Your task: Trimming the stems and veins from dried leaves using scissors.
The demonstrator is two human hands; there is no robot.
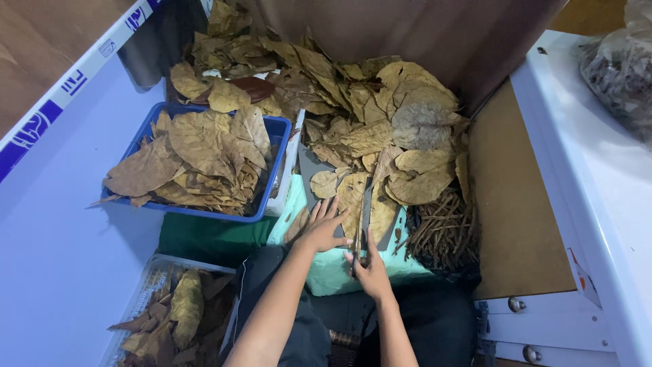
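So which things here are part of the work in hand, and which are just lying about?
In use:
left hand pressing a dry leaf
right hand holding a knife
grey cutting board

Lying about:
blue basket of leaves
stem pile
plastic bag

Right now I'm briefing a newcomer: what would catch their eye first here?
The big heap of dry brown leaves spilling across the middle. Left of it, a blue basket heaped with more leaves. Below, the left hand presses a leaf flat while the right hand holds a knife.
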